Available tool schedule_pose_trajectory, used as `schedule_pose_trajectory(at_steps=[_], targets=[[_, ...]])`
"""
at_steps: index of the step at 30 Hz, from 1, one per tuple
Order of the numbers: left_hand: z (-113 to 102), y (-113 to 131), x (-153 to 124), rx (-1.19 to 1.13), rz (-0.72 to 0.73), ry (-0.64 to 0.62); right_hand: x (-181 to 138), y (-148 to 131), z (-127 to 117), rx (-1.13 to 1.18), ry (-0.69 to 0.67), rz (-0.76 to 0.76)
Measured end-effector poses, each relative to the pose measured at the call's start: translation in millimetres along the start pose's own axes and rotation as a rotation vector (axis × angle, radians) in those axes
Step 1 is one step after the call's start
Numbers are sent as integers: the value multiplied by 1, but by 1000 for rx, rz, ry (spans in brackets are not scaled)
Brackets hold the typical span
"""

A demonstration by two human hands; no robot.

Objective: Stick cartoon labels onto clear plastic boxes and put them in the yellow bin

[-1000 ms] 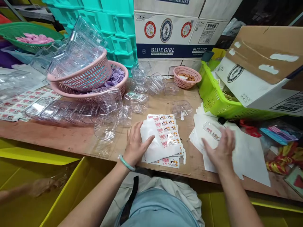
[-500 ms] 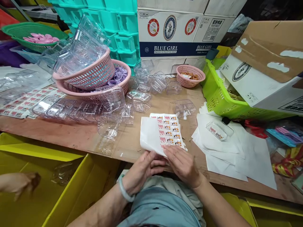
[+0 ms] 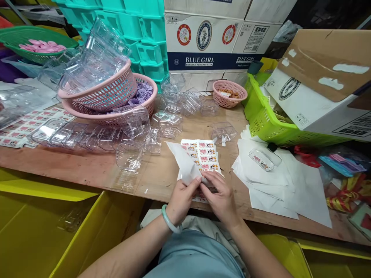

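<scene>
A sheet of cat stickers (image 3: 207, 154) with pink print lies on the table in front of me. Over its left part folds a white backing sheet (image 3: 185, 164), its upper corner raised and pointing left. My left hand (image 3: 182, 200), a pale bangle (image 3: 171, 221) at its wrist, pinches the paper's lower edge between thumb and fingers. Close against it, my right hand (image 3: 218, 197) has its fingertips closed on the same edge, covering the lower stickers. Just beyond the sheet sits a clear plastic case (image 3: 223, 133).
Clear cases (image 3: 101, 135) line the table at left beside stacked pink baskets (image 3: 98, 90). A small pink basket (image 3: 230, 94) stands behind. White papers (image 3: 271, 181) carrying a stickered clear piece (image 3: 262, 159) lie right, near a green crate (image 3: 261, 116). A yellow box (image 3: 75, 239) is below left.
The white backing has folded further over, its corner now pointed and lifted. My left hand has risen to pinch it beside my right. Another person's hand has left the yellow box.
</scene>
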State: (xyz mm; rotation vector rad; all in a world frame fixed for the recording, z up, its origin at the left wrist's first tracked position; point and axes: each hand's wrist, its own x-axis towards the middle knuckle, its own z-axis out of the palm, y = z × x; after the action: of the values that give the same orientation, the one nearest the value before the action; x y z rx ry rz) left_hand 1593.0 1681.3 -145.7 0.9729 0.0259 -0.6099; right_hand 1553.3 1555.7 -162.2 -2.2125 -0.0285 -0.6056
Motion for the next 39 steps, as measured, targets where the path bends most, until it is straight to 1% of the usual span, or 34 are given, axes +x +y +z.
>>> schedule_pose_trajectory(at_steps=[4,7,11,13,15,18,20,25,27,29,31,34,39], targets=[[-7,8,7,221,33,-80,2,3,-3,223,-41,180],[-13,11,9,309,56,-94,4,-1,-3,362,-45,313],[-19,12,7,334,36,-94,7,-2,-4,434,-6,472],[-21,13,5,301,12,-85,9,-1,-7,448,10,512],[-20,14,3,268,5,-62,10,0,-9,400,-8,437],[-19,15,2,262,13,-25,10,-2,-6,242,-69,217],[-19,15,3,260,18,-13,8,-3,-2,185,-52,137],[-24,13,3,251,-3,-35,5,3,3,169,6,120],[-23,12,3,191,-48,-38,5,6,2,147,22,109],[-22,11,3,121,-96,-25,5,7,-1,149,-3,81],[-20,10,3,100,-115,-17,5,7,-2,145,-58,30],[-18,11,3,166,-80,-38,6,7,-2,134,-73,-3],[-18,18,3,321,30,-54,7,6,0,282,-48,103]])
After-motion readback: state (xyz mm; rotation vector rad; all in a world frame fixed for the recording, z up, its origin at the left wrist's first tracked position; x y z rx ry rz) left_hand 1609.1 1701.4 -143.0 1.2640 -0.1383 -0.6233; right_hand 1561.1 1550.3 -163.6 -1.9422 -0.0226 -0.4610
